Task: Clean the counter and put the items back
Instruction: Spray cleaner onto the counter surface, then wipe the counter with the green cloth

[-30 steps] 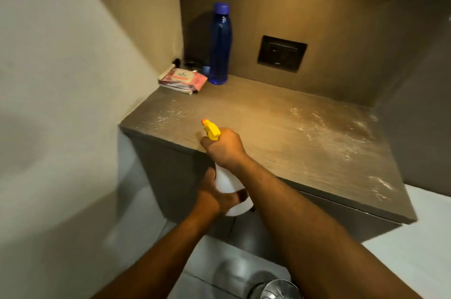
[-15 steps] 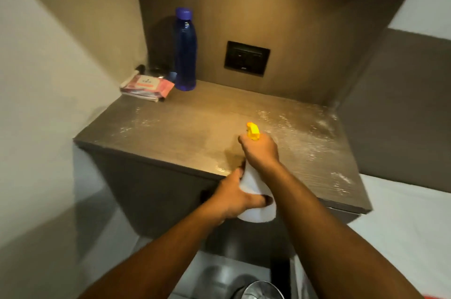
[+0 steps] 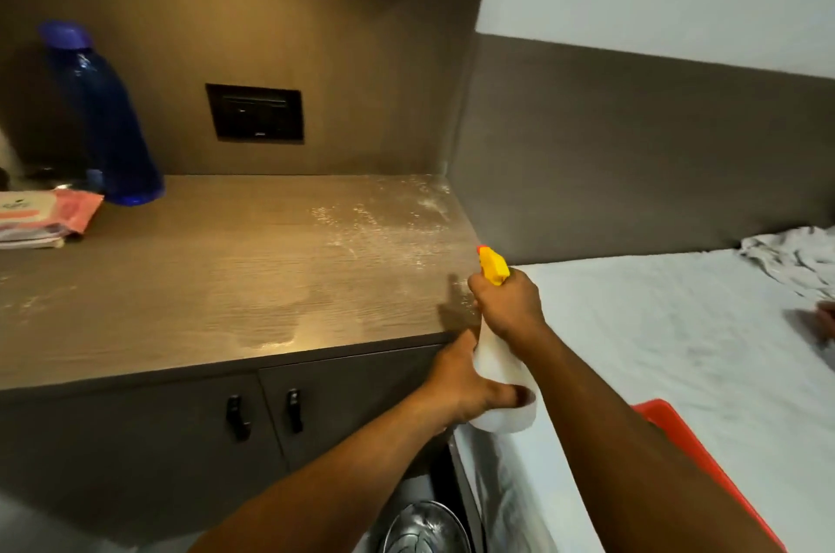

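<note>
Two hands hold one white translucent plastic spray bottle point(image 3: 497, 376) at the right front corner of your brown wood-grain table point(image 3: 217, 281). Your right hand point(image 3: 513, 308) has its grip closed round the bottle's neck under the yellow trigger head point(image 3: 493, 265); your left hand point(image 3: 465, 381) has its grip wrapped round the bottle's lower body. The bottle's long axis runs near upright, leaning slightly, and its nozzle points toward 11 o'clock, over the table.

White powdery specks point(image 3: 384, 222) lie scattered over the table's far right part, and a wet sheen point(image 3: 280, 326) shows near the front edge. At 10 o'clock a tall dark blue plastic bottle with a purple cap point(image 3: 108, 123) stands by the back wall, just beside a pink soft packet point(image 3: 58, 213) lying flat on other flat items. A black wall socket plate point(image 3: 255, 113) sits at 12 o'clock. Below the table are grey cabinet doors with two black handles point(image 3: 264, 412). At 3 o'clock lies a bed with a white sheet point(image 3: 655, 349), crumpled cloth point(image 3: 795, 254) at its far end, and a red plastic edge point(image 3: 696, 453) beside your right forearm.
</note>
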